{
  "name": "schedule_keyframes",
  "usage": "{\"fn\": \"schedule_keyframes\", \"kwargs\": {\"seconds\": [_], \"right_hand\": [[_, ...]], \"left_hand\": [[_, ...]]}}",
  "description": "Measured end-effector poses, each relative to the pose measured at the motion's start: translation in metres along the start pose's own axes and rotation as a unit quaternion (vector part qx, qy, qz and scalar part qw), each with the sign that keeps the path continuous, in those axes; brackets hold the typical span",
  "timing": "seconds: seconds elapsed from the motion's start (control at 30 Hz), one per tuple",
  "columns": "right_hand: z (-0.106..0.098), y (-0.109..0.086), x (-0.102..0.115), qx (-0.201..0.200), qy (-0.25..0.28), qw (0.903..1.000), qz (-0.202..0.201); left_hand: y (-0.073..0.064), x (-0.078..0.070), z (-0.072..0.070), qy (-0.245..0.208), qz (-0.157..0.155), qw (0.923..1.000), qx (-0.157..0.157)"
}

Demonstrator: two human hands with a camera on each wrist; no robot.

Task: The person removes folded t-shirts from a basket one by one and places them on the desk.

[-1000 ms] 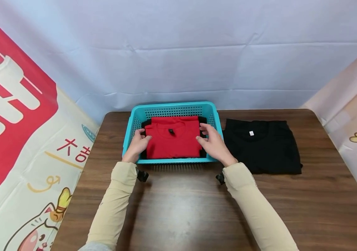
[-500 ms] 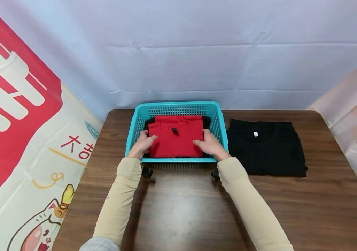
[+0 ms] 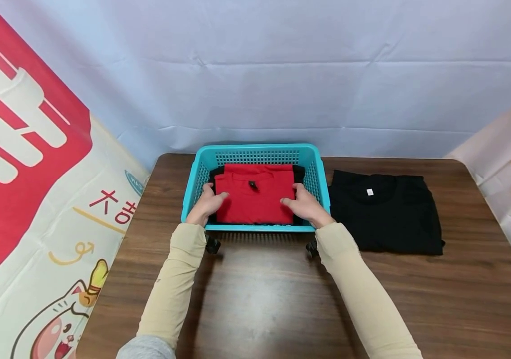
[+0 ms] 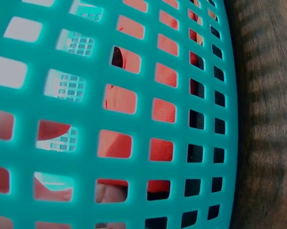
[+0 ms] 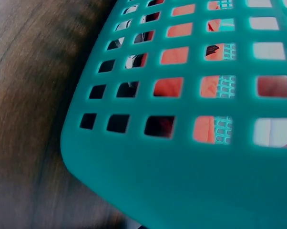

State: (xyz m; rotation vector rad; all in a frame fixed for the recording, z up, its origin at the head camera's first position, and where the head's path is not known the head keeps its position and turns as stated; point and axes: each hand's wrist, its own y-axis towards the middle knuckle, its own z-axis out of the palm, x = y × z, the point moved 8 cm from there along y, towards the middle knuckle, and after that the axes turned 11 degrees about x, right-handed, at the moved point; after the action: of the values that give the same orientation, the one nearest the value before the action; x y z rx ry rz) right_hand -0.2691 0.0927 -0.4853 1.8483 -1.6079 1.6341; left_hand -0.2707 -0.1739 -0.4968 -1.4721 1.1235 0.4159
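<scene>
Folded pile: while the red shirt [image 3: 255, 202] lies flat inside the turquoise basket [image 3: 257, 229], it sits directly between the left hand [image 3: 209, 203] and the right hand [image 3: 305, 203], collar towards the far side.
Left side: the left hand grips the shirt's left edge, thumb lying on top of the red fabric and fingers down beside it; through the openings in the left wrist view, fingertips show just under a red edge.
Right side: the right hand holds the opposite edge the same way, thumb over the top, fingers at the side; their tips are hidden.
Collar: a small dark label [image 3: 253, 185] shows inside the neckline, between the two thumbs and a little beyond them.
Far edge: another band of red shows behind the collar; whether it belongs to the same shirt cannot be told.
Underneath: black cloth [image 3: 300, 173] sticks out from below the red, to left and right, within the basket.
Basket walls: latticed, and close in front of both wrist cameras; both forearms, in cream sleeves [image 3: 172, 279], reach over the near rim.
Beside the basket: a folded black shirt [image 3: 385, 219] with a white tag [image 3: 370, 192] lies to the right on the brown wooden surface [image 3: 255, 304], outside the right hand.
Backdrop: a pale creased sheet [image 3: 273, 80] hangs behind, with a printed banner [image 3: 31, 124] at left.
</scene>
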Motion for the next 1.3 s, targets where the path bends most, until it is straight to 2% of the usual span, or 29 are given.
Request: {"fn": "schedule_keyframes", "kwargs": {"seconds": [0.37,0.57,0.7,0.8,0.93,1.03,1.17,1.3], "right_hand": [[-0.001,0.003,-0.001,0.012,0.03,0.9993,-0.02],[-0.004,0.003,0.001,0.006,0.09,0.9957,-0.022],[-0.003,0.003,0.001,0.013,0.116,0.993,-0.016],[-0.002,0.003,0.002,0.02,0.107,0.9938,-0.02],[-0.001,0.005,0.002,0.03,0.081,0.996,-0.023],[0.002,0.005,0.003,0.038,0.066,0.9967,-0.027],[0.003,0.004,0.005,0.041,0.066,0.9963,-0.037],[0.001,0.003,0.004,0.027,0.072,0.9964,-0.036]], "left_hand": [[0.002,-0.004,0.004,-0.007,0.008,0.9999,0.011],[0.004,-0.004,0.005,-0.061,0.017,0.998,0.008],[0.006,-0.005,0.01,-0.096,0.022,0.9945,0.035],[0.007,-0.004,0.012,-0.086,0.019,0.995,0.047],[0.006,-0.004,0.011,-0.038,0.015,0.9982,0.044],[0.006,-0.004,0.011,-0.02,0.021,0.9985,0.047],[0.006,-0.005,0.013,-0.038,0.03,0.9975,0.052],[0.006,-0.007,0.015,-0.062,0.038,0.9956,0.059]]}}
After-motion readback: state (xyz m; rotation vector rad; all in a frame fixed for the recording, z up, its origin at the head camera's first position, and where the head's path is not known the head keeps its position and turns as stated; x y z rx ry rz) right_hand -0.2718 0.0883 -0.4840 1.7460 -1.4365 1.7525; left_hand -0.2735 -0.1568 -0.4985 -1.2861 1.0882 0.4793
